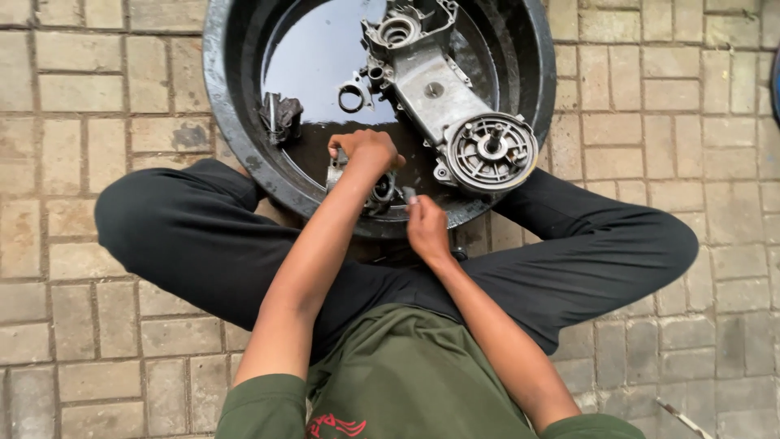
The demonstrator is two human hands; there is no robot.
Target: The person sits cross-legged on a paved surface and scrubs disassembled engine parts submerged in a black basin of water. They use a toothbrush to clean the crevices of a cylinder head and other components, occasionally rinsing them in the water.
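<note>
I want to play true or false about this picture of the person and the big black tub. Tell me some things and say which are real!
1. The black tub holds dark liquid. True.
2. The big metal engine casing lies on the paving bricks outside the tub. False: it lies inside the tub.
3. The left hand grips a small metal part over the tub. True.
4. The right hand rests flat on the person's knee. False: it is at the tub's near rim, pinching something small.
5. The person stands upright. False: the person sits with legs folded around the tub.
</note>
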